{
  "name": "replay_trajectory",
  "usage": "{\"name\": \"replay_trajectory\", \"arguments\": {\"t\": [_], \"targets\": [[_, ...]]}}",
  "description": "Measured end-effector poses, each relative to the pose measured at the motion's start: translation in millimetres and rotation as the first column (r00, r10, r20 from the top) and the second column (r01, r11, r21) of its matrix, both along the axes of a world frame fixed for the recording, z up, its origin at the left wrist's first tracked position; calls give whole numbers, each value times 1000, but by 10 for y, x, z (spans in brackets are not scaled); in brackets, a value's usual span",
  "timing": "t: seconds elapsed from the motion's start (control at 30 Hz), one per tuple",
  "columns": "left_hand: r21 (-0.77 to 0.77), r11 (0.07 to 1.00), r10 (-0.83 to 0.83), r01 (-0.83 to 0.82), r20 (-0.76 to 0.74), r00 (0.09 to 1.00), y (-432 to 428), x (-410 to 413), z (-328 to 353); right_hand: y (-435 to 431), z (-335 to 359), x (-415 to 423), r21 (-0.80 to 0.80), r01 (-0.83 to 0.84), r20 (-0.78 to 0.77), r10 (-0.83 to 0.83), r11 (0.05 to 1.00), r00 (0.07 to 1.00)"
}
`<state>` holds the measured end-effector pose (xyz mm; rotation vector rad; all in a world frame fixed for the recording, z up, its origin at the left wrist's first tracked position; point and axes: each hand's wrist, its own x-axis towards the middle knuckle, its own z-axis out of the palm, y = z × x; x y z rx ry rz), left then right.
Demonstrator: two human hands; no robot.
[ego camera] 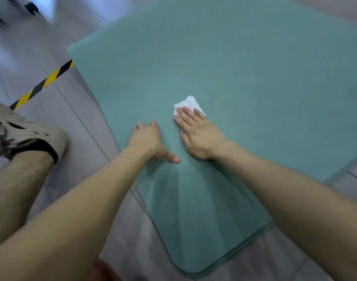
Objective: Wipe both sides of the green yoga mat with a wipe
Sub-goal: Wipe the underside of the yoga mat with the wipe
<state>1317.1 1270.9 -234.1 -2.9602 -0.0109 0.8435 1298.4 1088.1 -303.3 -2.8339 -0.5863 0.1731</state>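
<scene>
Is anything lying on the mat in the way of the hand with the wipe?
Nothing visible does. The right hand presses the wipe on the mat, and the mat beyond it is bare. The left hand rests on the mat beside it, nearer the edge.
</scene>
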Motion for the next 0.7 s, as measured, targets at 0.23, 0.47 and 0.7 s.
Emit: {"name": "replay_trajectory", "arguments": {"t": [0.23,0.47,0.7], "targets": [[24,999,26,-25,-27,999,-80,44,-1,-1201,88,389,-52,273,-71,-276,961,959],[34,999,0,0,-15,1000,-79,66,11,-505,80,80,25,95,-31,-94,995,995],[86,996,-37,37,-6,999,-100,64,7,146,15,50,126,52,75,-62,991,995]]}}
